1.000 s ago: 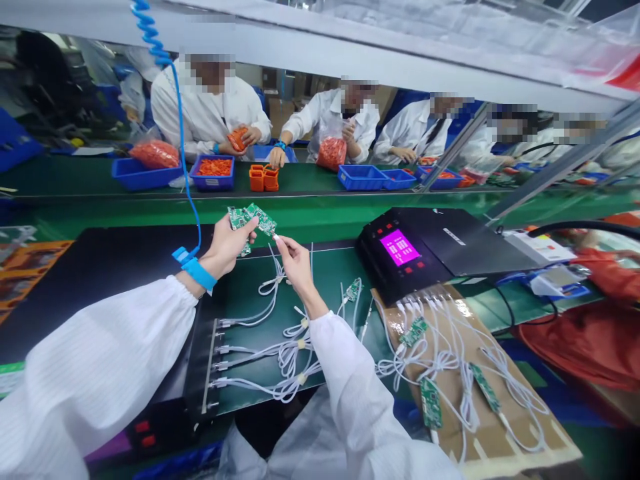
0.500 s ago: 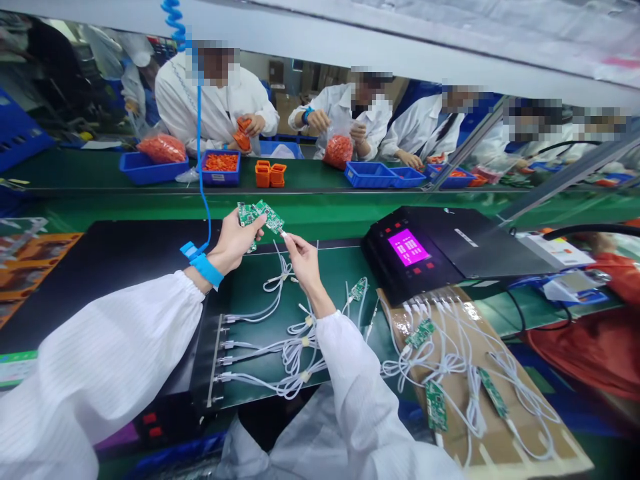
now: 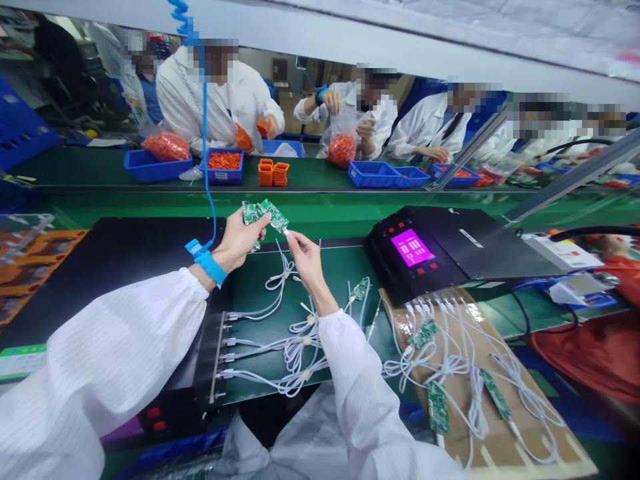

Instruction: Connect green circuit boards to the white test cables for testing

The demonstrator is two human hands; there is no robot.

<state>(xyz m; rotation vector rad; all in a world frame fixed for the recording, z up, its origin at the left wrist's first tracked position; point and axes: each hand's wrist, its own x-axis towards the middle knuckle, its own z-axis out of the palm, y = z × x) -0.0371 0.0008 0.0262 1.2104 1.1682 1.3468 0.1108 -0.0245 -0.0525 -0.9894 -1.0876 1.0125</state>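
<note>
My left hand [image 3: 245,233] is closed on green circuit boards [image 3: 274,215], held in the air above the bench. A blue wrist strap [image 3: 207,265] with a coiled cord circles that wrist. At the lower right corner of the front board, my right hand [image 3: 304,257] pinches a white cable plug [image 3: 286,231]. The plug touches the board's edge; how deep it sits cannot be made out. Bundled white cables [image 3: 295,347] lie below my hands, running from sockets on the black box [image 3: 150,267] at the left. Another circuit board [image 3: 360,289] lies near my right forearm.
A black tester [image 3: 425,247] with a lit magenta screen stands at the right. Before it, cabled circuit boards [image 3: 439,407] lie on a cardboard sheet [image 3: 545,433]. Across the bench, co-workers in white coats handle orange parts beside blue bins [image 3: 370,175]. A metal strut [image 3: 555,177] slants at the right.
The view has shifted slightly. My hands keep the same hold on the boards and plug. Across the bench, a co-worker's hands have moved apart, with orange parts in them.
</note>
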